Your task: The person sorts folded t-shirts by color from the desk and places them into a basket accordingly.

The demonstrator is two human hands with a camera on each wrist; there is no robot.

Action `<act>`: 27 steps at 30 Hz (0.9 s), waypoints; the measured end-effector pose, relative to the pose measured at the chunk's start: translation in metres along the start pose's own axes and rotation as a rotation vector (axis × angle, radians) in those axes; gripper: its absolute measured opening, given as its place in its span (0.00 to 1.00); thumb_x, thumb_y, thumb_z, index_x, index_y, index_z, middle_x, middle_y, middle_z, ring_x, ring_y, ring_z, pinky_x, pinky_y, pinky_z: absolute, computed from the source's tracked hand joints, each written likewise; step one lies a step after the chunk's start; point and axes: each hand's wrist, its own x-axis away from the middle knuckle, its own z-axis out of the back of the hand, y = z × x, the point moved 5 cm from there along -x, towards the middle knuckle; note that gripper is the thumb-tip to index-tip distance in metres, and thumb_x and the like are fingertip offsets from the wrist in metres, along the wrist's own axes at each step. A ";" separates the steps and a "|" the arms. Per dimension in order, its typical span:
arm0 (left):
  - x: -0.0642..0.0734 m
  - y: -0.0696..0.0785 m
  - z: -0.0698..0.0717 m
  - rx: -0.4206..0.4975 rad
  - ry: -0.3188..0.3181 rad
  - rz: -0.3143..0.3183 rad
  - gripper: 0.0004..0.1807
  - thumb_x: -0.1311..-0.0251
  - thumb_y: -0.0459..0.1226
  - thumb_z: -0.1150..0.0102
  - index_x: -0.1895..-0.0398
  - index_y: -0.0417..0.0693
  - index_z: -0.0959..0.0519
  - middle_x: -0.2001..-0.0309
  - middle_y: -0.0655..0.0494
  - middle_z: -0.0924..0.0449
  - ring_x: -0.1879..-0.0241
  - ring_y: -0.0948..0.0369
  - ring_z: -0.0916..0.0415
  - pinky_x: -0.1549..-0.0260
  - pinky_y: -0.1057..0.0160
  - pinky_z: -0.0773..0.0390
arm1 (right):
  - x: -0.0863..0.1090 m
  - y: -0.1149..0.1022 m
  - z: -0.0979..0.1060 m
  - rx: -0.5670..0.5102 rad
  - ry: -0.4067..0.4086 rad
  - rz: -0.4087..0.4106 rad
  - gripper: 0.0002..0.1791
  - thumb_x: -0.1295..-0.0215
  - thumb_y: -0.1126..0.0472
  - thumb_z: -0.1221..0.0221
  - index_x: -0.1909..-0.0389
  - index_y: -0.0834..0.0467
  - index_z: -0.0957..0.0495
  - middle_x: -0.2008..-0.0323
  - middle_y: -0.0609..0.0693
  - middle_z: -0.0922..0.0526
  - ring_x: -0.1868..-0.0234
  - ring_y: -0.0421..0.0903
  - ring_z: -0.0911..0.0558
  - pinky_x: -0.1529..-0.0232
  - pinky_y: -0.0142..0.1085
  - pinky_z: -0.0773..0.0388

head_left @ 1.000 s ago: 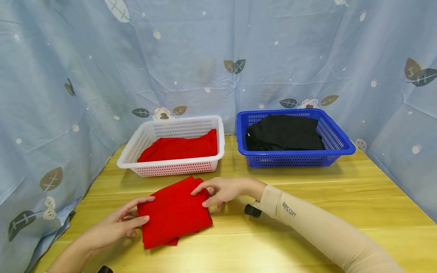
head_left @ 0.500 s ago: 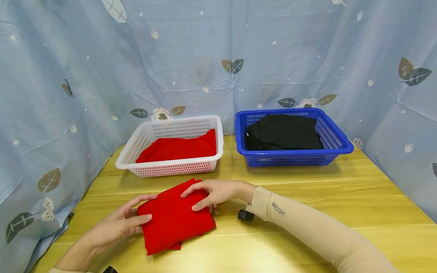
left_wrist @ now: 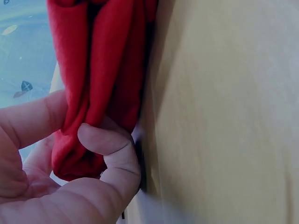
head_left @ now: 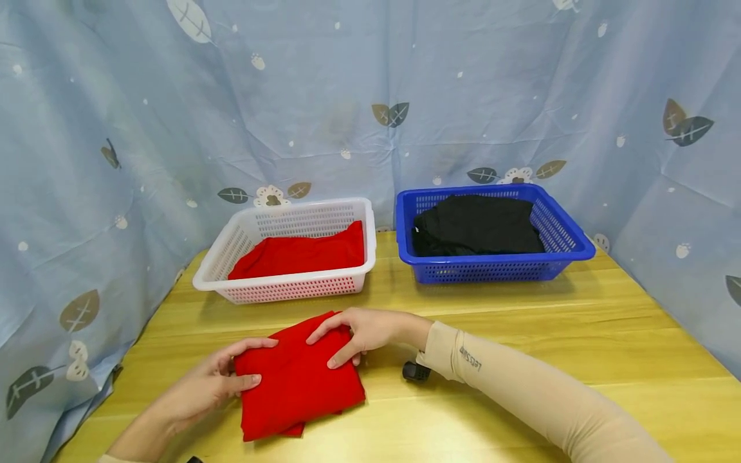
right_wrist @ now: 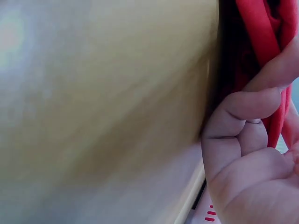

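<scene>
A folded red garment (head_left: 303, 379) lies at the front left of the table in the head view, its layers slightly offset at the lower edge. My left hand (head_left: 211, 386) grips its left side, with thumb and forefinger on top. In the left wrist view the curled fingers (left_wrist: 119, 163) pinch the thick folded edge of cloth. From the other side my right hand (head_left: 370, 337) holds the upper right edge, thumb and forefinger spread over the top. The right wrist view shows its other fingers (right_wrist: 229, 123) curled under the red layers. What kind of garment it is cannot be told.
Behind the garment stands a white plastic basket (head_left: 370, 247) with red cloth (head_left: 301, 254) inside. To its right, a blue basket (head_left: 498, 259) holds black folded cloth (head_left: 480, 225). Both rest on a wooden table (head_left: 521, 315) before a patterned blue curtain (head_left: 324, 83).
My right hand has shifted left, farther over the garment's upper right edge. The left hand has moved slightly right, its thumb lying a little farther onto the cloth. The view has shifted a little.
</scene>
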 end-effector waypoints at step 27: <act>0.011 0.027 -0.006 -0.078 0.247 -0.016 0.28 0.28 0.40 0.32 0.26 0.50 0.22 0.28 0.57 0.27 0.39 0.58 0.27 0.48 0.62 0.17 | 0.020 -0.018 0.008 0.045 0.077 0.108 0.29 0.31 0.57 0.27 0.30 0.39 0.20 0.38 0.38 0.20 0.77 0.53 0.22 0.69 0.37 0.19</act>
